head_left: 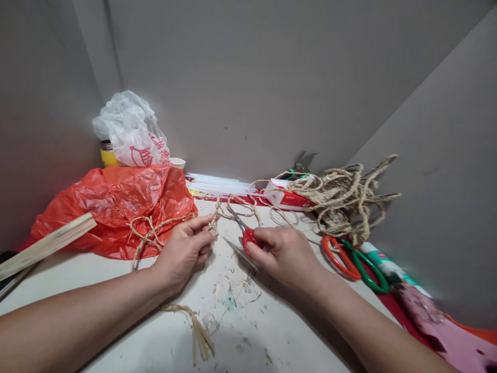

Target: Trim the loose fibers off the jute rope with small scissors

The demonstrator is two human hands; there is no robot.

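My left hand (185, 249) pinches a strand of jute twine (236, 206) between thumb and fingers above the white table (155, 331). My right hand (285, 254) grips small red-handled scissors (245, 232), their blades pointing up and left toward the strand near my left fingertips. The twine runs back to a loose tangled bundle of jute rope (341, 199) at the right. Another knotted piece of twine (149, 233) lies over a red plastic bag (116, 207).
Orange-handled scissors (337, 256) and green-handled scissors (368, 269) lie at the right. A red-white box (285, 197), clear glue sticks (217, 184), a white plastic bag (132, 129), a paper cup (177, 162), a wooden slat (46, 243). Grey walls enclose the table. Fibre scraps (200, 331) litter it.
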